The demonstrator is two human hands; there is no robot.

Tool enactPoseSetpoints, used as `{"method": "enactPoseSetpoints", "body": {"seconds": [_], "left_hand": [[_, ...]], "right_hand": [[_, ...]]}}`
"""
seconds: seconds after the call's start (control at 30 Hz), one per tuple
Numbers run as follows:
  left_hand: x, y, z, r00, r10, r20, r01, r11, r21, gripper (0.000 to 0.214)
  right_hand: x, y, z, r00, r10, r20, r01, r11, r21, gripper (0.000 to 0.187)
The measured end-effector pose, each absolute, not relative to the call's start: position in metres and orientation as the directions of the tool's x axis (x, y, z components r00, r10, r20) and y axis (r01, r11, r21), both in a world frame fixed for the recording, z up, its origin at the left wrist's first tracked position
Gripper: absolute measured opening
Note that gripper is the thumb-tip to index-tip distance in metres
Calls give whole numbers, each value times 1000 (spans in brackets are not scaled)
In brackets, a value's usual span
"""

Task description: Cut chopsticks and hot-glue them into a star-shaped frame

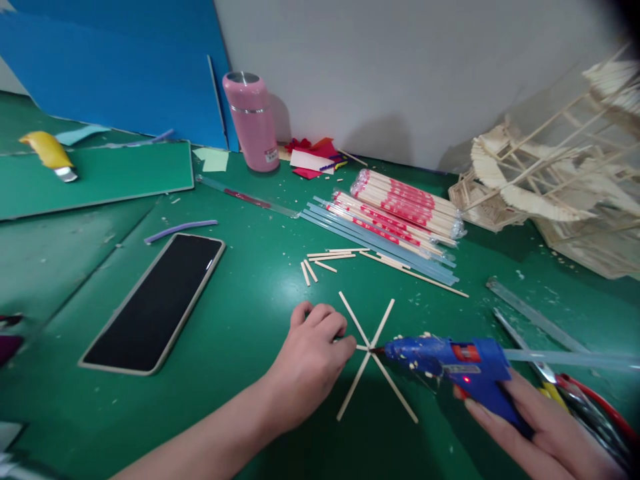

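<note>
My left hand (311, 357) is closed in a pinch on a short wooden stick at the centre of a crossed-stick star (373, 357) lying flat on the green mat. My right hand (545, 433) grips a blue hot glue gun (460, 367), whose red light is on. The gun's nozzle touches the point where the sticks cross. A clear glue stick juts out of the back of the gun to the right.
A black phone (155, 303) lies at the left. Cut stick pieces (325, 260), packs of chopsticks (400, 210) and clear glue sticks (380, 243) lie behind. A pink flask (253, 120), a wooden model (550, 173) and a yellow knife (50, 153) stand around.
</note>
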State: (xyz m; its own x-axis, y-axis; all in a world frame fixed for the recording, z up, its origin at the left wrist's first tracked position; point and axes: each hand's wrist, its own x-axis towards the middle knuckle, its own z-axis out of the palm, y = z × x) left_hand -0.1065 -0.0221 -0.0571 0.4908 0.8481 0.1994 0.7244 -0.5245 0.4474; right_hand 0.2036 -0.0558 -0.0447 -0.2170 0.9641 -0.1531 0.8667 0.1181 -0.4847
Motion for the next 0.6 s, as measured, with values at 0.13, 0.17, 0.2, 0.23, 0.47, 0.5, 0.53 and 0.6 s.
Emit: {"method": "enactPoseSetpoints", "body": {"seconds": [0.13, 0.17, 0.2, 0.23, 0.47, 0.5, 0.53, 0.6], "left_hand": [[-106, -22, -56, 488, 846, 214, 719, -529, 450, 20], [-106, -22, -56, 490, 845, 212, 719, -530, 450, 20], [-106, -22, -56, 491, 845, 210, 719, -529, 451, 20], [-106, -22, -56, 491, 846, 207, 719, -528, 451, 20], [-106, -22, -57, 486, 848, 213, 722, -526, 449, 20], [-106, -22, -57, 487, 846, 218, 719, -530, 450, 20], [-107, -22, -58, 490, 843, 223, 715, -534, 450, 19], [-107, -22, -58, 493, 840, 229, 711, -540, 450, 18]], "right_hand": [[193, -58, -39, -145, 984, -102, 846, 70, -529, 43], [191, -59, -38, -116, 990, -82, 846, 55, -530, 44], [190, -60, -37, -102, 992, -69, 849, 51, -526, 44], [189, -60, -37, -113, 991, -73, 854, 60, -517, 43], [186, -61, -39, -203, 979, 12, 913, 194, -359, 41], [183, -61, -36, -233, 972, 16, 918, 225, -326, 38], [179, -60, -32, -277, 961, 0, 917, 264, -299, 34], [169, -60, -22, -345, 938, -39, 907, 323, -269, 30]]}}
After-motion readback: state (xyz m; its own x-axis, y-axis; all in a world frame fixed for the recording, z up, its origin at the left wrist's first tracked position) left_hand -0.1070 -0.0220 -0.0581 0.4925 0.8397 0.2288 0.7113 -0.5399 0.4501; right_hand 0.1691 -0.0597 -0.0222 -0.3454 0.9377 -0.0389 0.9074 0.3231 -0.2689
